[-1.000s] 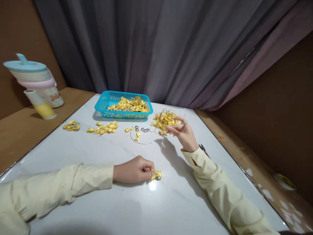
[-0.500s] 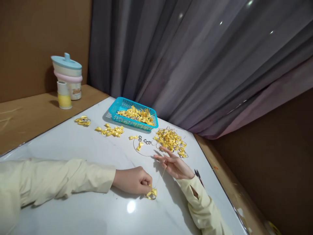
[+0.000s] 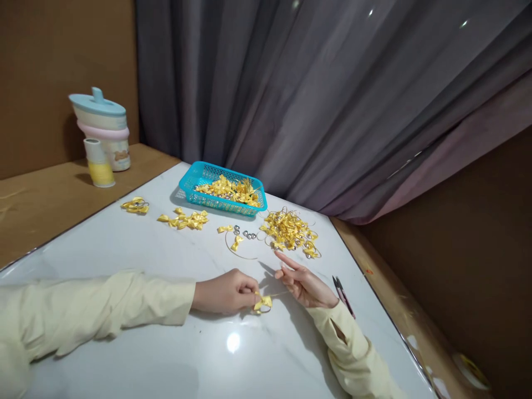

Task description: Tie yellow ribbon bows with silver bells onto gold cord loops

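Dark curtains (image 3: 233,83) are hanging behind the white table (image 3: 137,249), whose glossy top is bearing everything near your hands. At its middle, a yellow bow (image 3: 263,302) is sitting at your left fingertips: your left hand (image 3: 228,291) is pinching its edge, probably to steady so slight a piece, while a thin cord (image 3: 277,294) is running out to the right. Your left forearm is stretching nearly level from the side, knuckles facing up, the other fingers curling closed. Opposite, your right hand (image 3: 304,284) is hovering with its index finger pointing out and its lower fingers bending; the cord is reaching them, but whether they are gripping it you cannot tell. Beside that wrist, snips (image 3: 343,296) are lying, seemingly placed for easy reach. Beyond, silver pieces (image 3: 249,235) and loose bows (image 3: 236,243) are lying apart, perhaps for picking singly. A heap (image 3: 286,228) is spreading to their right, and a blue basket (image 3: 220,207) is standing behind, likely holding stock. Farther left, a spool (image 3: 100,173) is standing off the white top.
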A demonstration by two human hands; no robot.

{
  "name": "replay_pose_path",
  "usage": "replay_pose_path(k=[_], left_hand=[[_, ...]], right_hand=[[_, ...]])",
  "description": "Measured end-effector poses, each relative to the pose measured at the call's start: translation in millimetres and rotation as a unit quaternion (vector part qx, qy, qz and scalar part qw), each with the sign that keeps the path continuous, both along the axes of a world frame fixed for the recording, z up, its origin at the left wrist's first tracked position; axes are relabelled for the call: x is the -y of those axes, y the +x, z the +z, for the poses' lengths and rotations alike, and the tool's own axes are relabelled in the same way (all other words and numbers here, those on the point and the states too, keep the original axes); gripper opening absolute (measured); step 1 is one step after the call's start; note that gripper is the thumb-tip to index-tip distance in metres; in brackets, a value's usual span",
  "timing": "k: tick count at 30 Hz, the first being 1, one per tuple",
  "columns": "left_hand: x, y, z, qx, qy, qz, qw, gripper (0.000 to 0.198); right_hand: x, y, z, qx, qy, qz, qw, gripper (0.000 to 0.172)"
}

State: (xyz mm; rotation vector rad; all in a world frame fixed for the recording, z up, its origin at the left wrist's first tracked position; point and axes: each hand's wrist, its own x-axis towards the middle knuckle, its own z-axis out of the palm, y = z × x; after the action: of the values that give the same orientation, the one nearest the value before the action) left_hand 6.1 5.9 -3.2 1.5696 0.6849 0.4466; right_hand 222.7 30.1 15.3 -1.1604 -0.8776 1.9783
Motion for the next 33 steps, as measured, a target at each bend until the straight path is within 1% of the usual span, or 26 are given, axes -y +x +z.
replay_pose_path(k=[2,4,6,9,13,15,20,24,29,33], left_hand=[[-0.7,-2.0,1.4,0.017,-0.024,-0.002,1.0,0.024],[-2.2,-5.8,2.2,0.027,-0.014,-0.007,1.0,0.025],[-4.1,-10.3,2.1,0.03,0.004,-0.013,0.999,0.026],[-6.7,-15.4,1.4,0.037,0.006,-0.018,0.999,0.028],[-7.6,-16.8,0.9,0.041,0.005,-0.031,0.999,0.029],[-7.5,-16.5,0.3,0.039,-0.005,-0.035,0.999,0.028],[-9.2,-16.2,-2.5,0.056,-0.075,-0.043,0.995,0.029],[-12.0,-14.9,-4.1,0.068,-0.125,-0.047,0.989,0.027],[-10.9,-15.0,-4.5,0.069,-0.123,-0.045,0.989,0.026],[-8.8,-15.4,-3.9,0.055,-0.123,-0.041,0.99,0.027]], right_hand=[[2.9,-1.2,-1.2,0.013,0.037,0.006,0.999,0.029],[9.3,-4.9,0.3,0.047,0.083,0.022,0.995,0.023],[18.1,-10.2,3.7,0.105,0.134,0.026,0.985,0.025],[31.9,-18.8,8.8,0.198,0.199,0.02,0.96,0.029],[44.5,-28.3,9.1,0.257,0.264,0.041,0.929,0.034],[47.9,-31.7,6.7,0.263,0.282,0.047,0.921,0.029],[52.0,-35.1,1.6,0.225,0.28,0.033,0.932,0.021],[52.0,-35.0,-0.2,0.203,0.295,0.02,0.934,0.021],[51.3,-34.0,-2.9,0.188,0.323,0.037,0.927,0.019],[52.4,-31.8,-2.6,0.199,0.377,0.07,0.902,0.017]])
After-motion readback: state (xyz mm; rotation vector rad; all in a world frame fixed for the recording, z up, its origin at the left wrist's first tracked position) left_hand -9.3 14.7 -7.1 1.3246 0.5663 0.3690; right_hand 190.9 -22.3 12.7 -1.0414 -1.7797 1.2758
